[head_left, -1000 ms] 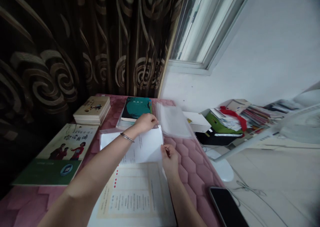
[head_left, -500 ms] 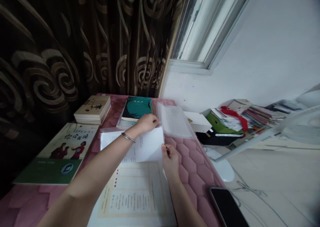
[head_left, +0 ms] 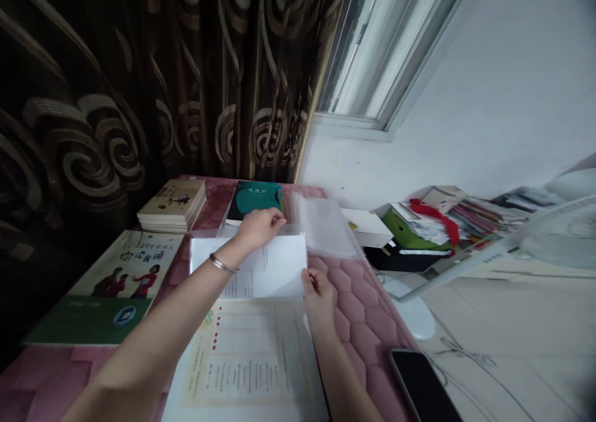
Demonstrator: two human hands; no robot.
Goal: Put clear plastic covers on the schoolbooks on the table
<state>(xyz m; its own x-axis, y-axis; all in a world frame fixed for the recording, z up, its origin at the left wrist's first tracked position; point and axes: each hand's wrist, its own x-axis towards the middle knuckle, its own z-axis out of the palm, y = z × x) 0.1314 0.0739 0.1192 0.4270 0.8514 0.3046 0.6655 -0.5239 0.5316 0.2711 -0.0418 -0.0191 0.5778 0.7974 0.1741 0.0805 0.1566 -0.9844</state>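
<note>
An open book (head_left: 251, 360) with a printed page lies in front of me. Its white far leaf (head_left: 279, 267) sits inside a clear plastic book cover (head_left: 295, 230), whose film sticks out past the leaf's far edge. My left hand (head_left: 261, 228), wearing a bracelet, reaches across to that far edge, with thumb and fingers pinched at the film. At the right edge my right hand (head_left: 319, 291) is closed, its thumb and finger pinching the border of the covered leaf. Just beyond my left hand lies a teal book (head_left: 256, 197).
Spare clear plastic covers (head_left: 326, 223) lie at the far right of the pink quilted table cover (head_left: 363, 310). Left are a green-and-white book (head_left: 116, 285) and stacked tan books (head_left: 172, 205). A phone (head_left: 423, 381) rests near the right edge; a white fan (head_left: 484, 260) stands beyond.
My left hand has moved slightly left and away from me along the film's far edge. My right hand stays at the right edge. The leaf lies a little flatter.
</note>
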